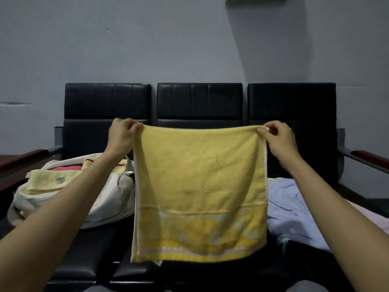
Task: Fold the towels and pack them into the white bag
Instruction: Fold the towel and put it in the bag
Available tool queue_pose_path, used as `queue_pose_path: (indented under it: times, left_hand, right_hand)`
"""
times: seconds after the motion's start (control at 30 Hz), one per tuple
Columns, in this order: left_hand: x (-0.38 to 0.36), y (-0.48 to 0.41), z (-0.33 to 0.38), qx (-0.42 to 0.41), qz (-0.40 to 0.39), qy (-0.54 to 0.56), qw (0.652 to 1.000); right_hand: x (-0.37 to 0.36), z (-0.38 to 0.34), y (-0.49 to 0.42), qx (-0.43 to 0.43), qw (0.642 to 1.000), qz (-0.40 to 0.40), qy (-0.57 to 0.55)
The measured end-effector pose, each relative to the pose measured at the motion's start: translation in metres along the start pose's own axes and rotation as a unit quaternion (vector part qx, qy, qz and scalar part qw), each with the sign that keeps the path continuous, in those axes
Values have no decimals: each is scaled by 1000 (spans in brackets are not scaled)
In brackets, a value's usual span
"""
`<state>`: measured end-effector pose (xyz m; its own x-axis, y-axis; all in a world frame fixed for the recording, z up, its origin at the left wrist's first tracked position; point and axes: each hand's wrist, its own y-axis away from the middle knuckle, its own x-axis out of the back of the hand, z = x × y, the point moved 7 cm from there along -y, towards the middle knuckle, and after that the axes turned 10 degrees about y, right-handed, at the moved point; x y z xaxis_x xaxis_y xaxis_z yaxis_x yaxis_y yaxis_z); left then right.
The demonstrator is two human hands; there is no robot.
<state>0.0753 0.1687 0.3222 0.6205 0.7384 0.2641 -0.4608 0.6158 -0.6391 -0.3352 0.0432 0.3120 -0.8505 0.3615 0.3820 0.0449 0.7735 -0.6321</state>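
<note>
**A:** How far along are the towels?

**B:** Partway, I'd say. The yellow towel (pixel 200 186) hangs in mid-frame, clear of the black seats (pixel 200 102). The left grip (pixel 123 133) is pinched on its upper left corner and the right grip (pixel 275 135) on its upper right. A second layer peeps out at its lower left, so it looks doubled over once, with more folds to come.

**A:** And the bag?

**B:** The white bag (pixel 109 199) lies open at centre left, with a folded pale yellow towel (pixel 45 181) and something pink-red (pixel 67 167) inside.

**A:** What's left?

**B:** A light blue towel (pixel 294 207) lies crumpled at the right. A pink cloth (pixel 374 218) sits at the far right edge. Neither looks folded.
</note>
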Motion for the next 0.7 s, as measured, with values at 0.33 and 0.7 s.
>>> queue_pose_path:
  times: [0.33,0.7]
  left_hand:
    - [-110,26,-155,218,-74,46,972]
    - [-86,122,-210,406,-94,175,892]
  right_hand:
    - [-133,143,31,-244,950,-175,-84]
    - [-121,162,111,-193,909,-347,-123]
